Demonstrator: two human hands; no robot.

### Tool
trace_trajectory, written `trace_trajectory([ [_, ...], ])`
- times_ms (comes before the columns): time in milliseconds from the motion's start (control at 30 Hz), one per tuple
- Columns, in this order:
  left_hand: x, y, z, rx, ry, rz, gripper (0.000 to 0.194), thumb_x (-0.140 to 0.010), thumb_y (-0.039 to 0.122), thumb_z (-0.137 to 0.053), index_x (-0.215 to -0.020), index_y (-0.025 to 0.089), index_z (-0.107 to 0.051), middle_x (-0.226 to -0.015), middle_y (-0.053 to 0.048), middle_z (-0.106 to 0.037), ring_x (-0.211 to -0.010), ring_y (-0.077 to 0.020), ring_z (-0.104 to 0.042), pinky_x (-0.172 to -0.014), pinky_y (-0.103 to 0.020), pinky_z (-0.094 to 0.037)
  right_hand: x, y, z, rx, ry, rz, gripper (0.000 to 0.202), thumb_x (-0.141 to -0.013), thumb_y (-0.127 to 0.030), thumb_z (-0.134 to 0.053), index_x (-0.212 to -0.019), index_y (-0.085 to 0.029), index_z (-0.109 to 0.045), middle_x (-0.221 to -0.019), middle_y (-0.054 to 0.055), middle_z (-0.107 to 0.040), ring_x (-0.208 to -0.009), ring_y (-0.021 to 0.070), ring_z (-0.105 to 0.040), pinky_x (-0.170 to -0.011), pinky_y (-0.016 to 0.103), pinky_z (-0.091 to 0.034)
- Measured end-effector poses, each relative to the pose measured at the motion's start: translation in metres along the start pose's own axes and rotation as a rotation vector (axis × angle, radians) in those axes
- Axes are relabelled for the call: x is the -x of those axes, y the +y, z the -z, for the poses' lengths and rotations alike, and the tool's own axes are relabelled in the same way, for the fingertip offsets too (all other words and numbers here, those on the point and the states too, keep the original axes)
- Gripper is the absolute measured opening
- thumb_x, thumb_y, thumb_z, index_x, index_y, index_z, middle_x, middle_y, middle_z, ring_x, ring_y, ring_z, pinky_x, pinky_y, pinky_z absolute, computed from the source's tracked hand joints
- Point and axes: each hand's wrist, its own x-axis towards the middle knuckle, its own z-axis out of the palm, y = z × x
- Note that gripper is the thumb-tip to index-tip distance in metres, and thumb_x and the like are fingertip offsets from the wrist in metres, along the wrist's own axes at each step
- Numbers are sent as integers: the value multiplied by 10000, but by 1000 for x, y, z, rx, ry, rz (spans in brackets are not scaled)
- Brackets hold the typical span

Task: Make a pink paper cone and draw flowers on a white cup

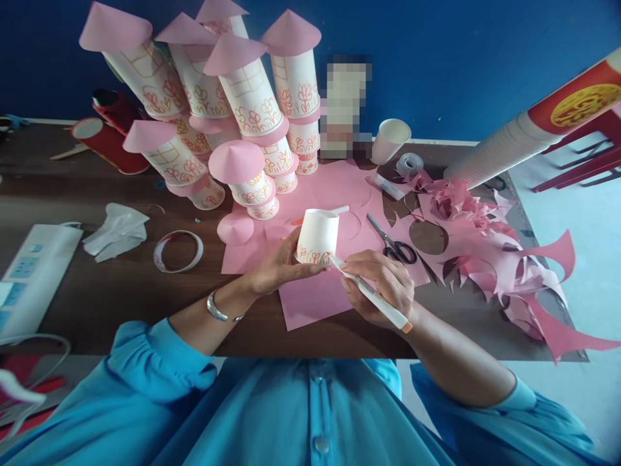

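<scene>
My left hand (283, 264) is closed around the lower side of a white paper cup (319, 230), held above the pink paper. Orange-red flowers and grass are drawn in a band along the cup's bottom edge. In my right hand (381, 285) is a white marker (376, 301) with an orange end, its tip at the drawn band on the cup. A pair of scissors (395, 246) with black handles lies just beyond my right hand. Behind the cup, partly hidden, lies a marker cap or second pen (341, 209) on the pink paper sheet (305, 310).
Paper-cup towers with pink cone roofs (252, 90) stand at the back left. A pink cone (235, 228), a tape roll (178, 251) and a power strip (41, 275) lie leftward. Pink scraps (485, 239), a stack of cups (509, 145) and a single cup (391, 141) are rightward.
</scene>
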Motion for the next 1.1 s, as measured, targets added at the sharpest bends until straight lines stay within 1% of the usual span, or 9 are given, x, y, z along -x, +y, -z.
trace_trajectory([
  [200, 0, -6, 2, -104, 27, -33, 717, -811, 525, -878, -1381, 245, -545, -1151, -89, -673, -1035, -259, -673, -853, -404, -603, 7, 3, 1, 37, 28, -21, 242, -1037, -190, -612, -1270, -226, -660, -946, 67, -741, -788, 187, -744, -651, 297, -631],
  [300, 1, -12, 4, -286, 119, -156, 793, -797, 495, -887, -1432, 254, -478, -1309, -125, -612, -1175, -297, -643, -904, -424, -611, 9, 5, 1, 70, 34, -112, 304, -1044, -168, -599, -1329, -260, -653, -965, 58, -735, -790, 188, -728, -649, 302, -613],
  [400, 3, -18, 5, -532, 188, -316, 775, -846, 411, -845, -1465, 275, -399, -1359, -132, -562, -1189, -286, -627, -876, -405, -611, 10, 9, -1, 119, 45, -165, 396, -1016, -83, -600, -1358, -280, -629, -953, 33, -759, -737, 173, -708, -641, 292, -591],
  [567, 1, -22, 7, -866, 187, -500, 778, -868, 433, -833, -1466, 248, -371, -1352, -146, -554, -1235, -324, -593, -968, -523, -582, 12, 20, -6, 253, -67, -239, 596, -975, -61, -545, -1532, -262, -478, -1171, 113, -735, -955, 249, -737, -738, 367, -637],
  [633, -1, -21, 6, -938, 168, -510, 773, -848, 475, -858, -1431, 241, -406, -1339, -144, -584, -1245, -345, -605, -1010, -561, -562, 15, 27, -8, 271, -118, -262, 735, -906, -37, -532, -1597, -246, -396, -1215, 133, -704, -985, 263, -728, -741, 382, -643],
  [733, -4, -18, 3, -1058, 123, -389, 753, -808, 446, -901, -1388, 243, -464, -1335, -147, -632, -1262, -379, -625, -1053, -592, -533, 19, 37, -10, 267, -166, -298, 849, -801, -13, -523, -1609, -236, -381, -1201, 130, -688, -971, 264, -723, -742, 382, -640],
  [900, -4, -18, 0, -1204, 148, -248, 892, -760, 417, -940, -1475, 231, -440, -1439, -192, -611, -1398, -447, -557, -1129, -676, -463, 21, 46, -13, 230, -135, -348, 664, -894, -56, -526, -1529, -242, -478, -1208, 127, -700, -949, 243, -734, -786, 374, -636],
  [1033, 8, -6, 2, -1229, 139, -289, 1155, -711, 451, -972, -1610, 246, -277, -1577, -236, -507, -1477, -456, -492, -1160, -707, -443, 17, 48, -11, 192, -32, -381, 477, -1006, -165, -529, -1476, -245, -537, -1175, 119, -722, -946, 240, -726, -803, 376, -629],
  [1100, 18, 8, 4, -1211, 136, -346, 1132, -736, 451, -959, -1620, 249, -281, -1579, -228, -513, -1436, -420, -537, -1143, -643, -501, 15, 49, -9, 171, 20, -387, 404, -1041, -235, -538, -1442, -241, -579, -1119, 112, -738, -959, 253, -717, -819, 399, -629],
])
